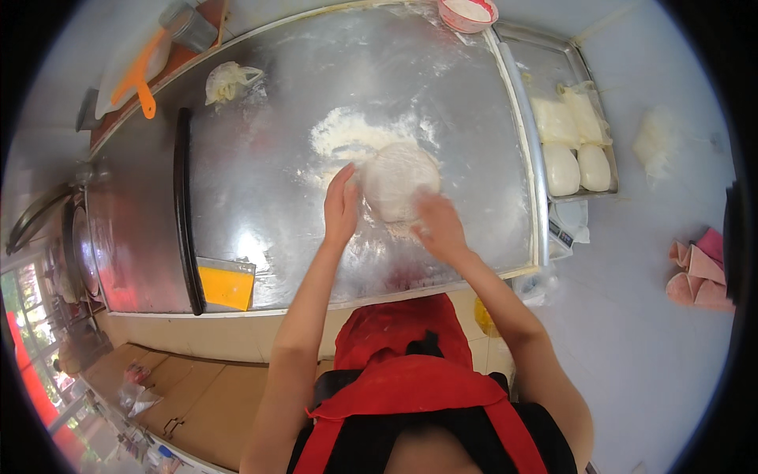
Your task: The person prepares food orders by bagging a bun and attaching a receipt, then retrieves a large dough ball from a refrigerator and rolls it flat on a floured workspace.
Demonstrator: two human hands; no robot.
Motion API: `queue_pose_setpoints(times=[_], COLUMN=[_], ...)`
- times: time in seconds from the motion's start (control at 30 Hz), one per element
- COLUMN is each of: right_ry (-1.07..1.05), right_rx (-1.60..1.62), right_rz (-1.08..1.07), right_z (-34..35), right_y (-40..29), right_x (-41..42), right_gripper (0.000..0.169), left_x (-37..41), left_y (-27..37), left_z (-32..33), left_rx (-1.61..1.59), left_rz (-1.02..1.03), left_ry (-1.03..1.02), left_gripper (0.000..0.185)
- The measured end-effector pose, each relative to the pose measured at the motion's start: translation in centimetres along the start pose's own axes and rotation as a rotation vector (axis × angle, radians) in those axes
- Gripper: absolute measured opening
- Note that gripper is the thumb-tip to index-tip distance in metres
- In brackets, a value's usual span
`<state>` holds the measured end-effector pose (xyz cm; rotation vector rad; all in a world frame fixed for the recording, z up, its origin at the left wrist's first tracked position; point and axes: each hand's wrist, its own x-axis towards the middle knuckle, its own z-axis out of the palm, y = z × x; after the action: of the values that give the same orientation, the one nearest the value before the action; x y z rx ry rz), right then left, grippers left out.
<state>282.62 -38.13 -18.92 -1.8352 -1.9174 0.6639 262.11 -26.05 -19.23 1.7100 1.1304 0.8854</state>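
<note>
A round, floured piece of dough lies on the metal worktop. My left hand is at its left edge, fingers extended and holding nothing; whether it touches the dough is unclear. My right hand, blurred, is at the dough's lower right edge with its fingers partly bent. Contact there cannot be made out clearly. Loose white flour is spread just beyond the dough, with thinner traces around it.
A dark rod and a yellow-handled dough scraper lie at left. Farther back are a crumpled plastic bag and a pink bowl of flour. A metal tray at right holds several pale dough pieces, beside a digital scale.
</note>
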Motion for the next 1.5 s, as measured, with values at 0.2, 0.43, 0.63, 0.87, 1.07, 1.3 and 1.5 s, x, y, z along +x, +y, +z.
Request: queue_pose_setpoints(times=[0.2,0.43,0.63,0.87,1.07,1.3,1.5], right_ry=[0.609,0.386,0.569,0.645,0.185,0.651,0.387], right_rx=[0.559,0.854,0.437,1.057,0.881,0.645,0.887], right_rz=[0.309,0.359,0.137,0.535,0.202,0.359,0.3], right_z=[4.1,-1.9,3.9,0.8,0.4,4.8,-0.6], right_y=[0.5,2.2,-0.5,2.5,2.1,0.7,0.3], right_x=[5.3,6.6,6.6,6.4,10.9,5.9,10.0], right_gripper=[0.049,0.039,0.036,0.034,0.032,0.032,0.036], left_x=[3.8,-4.7,-1.3,-0.6,-1.0,2.9,0.8], left_y=[-1.2,-1.3,-0.1,-1.0,0.5,-1.5,-1.5], left_z=[4.8,2.8,5.2,1.7,4.9,3.2,2.5], left_rx=[-0.132,-0.347,-0.159,-0.248,-0.19,-0.112,-0.041], left_rz=[-0.058,-0.405,-0.172,-0.306,-0.319,-0.106,-0.334], left_ry=[-0.131,0.141,0.09,0.209,0.214,0.073,0.269], left_gripper=[0.04,0.044,0.044,0.041,0.036,0.028,0.028])
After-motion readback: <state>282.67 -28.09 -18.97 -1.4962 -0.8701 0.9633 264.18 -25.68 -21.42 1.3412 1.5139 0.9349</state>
